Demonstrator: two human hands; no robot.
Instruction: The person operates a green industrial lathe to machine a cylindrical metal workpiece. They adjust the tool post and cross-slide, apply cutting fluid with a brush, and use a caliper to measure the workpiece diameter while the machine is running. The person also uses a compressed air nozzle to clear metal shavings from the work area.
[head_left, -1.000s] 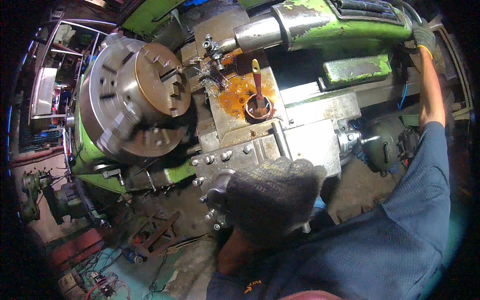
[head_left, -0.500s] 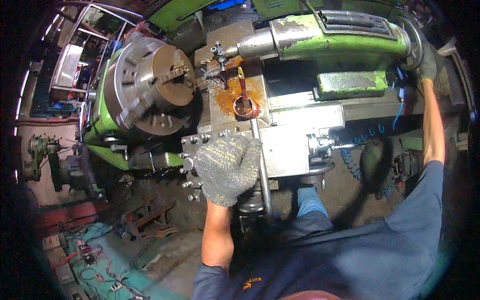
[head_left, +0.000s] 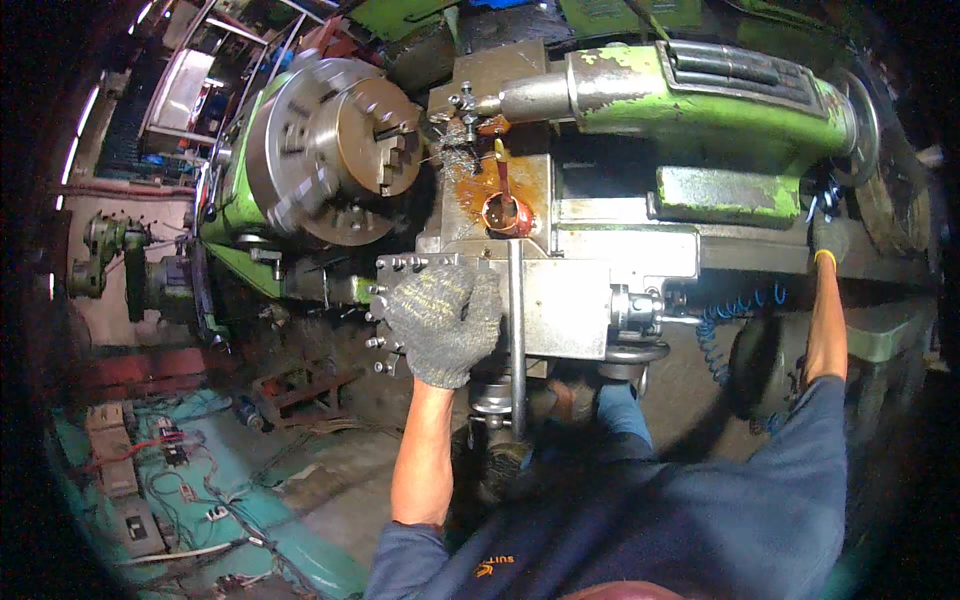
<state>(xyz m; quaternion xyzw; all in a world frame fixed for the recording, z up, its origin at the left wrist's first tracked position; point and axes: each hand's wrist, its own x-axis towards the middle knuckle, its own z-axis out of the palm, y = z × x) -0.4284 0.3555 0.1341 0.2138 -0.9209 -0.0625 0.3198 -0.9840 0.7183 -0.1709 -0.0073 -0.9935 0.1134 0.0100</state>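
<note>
Left hand (head_left: 443, 320), in a grey knitted glove, lies palm down on the front edge of the lathe carriage (head_left: 560, 290), fingers curled over the row of bolt heads at its left corner; the glove hides whatever is under the palm, so I cannot tell whether I am gripping a handle or only pressing on the metal. Just to the right of my knuckles a long steel lever (head_left: 516, 340) runs straight down the carriage face toward my body, close beside the hand.

My right hand (head_left: 828, 240), gloved too, is far off at the right end of the machine, arm stretched out, closed around something beside the tailstock handwheel (head_left: 862, 125); that corner is too dark for me to name what it holds.

On top of the carriage, near its back edge, a small red cup (head_left: 503, 214) sits in a rusty orange puddle of oil, with a brush handle (head_left: 499, 165) standing up out of it. Left of the carriage the big three-jaw chuck (head_left: 345, 150) faces the green tailstock (head_left: 700, 95), whose grey quill points at it. A coiled blue hose (head_left: 735, 310) hangs below the bed on the right. Down on the floor to my left lie tangled wires (head_left: 170, 470) and scrap parts on a teal surface.
</note>
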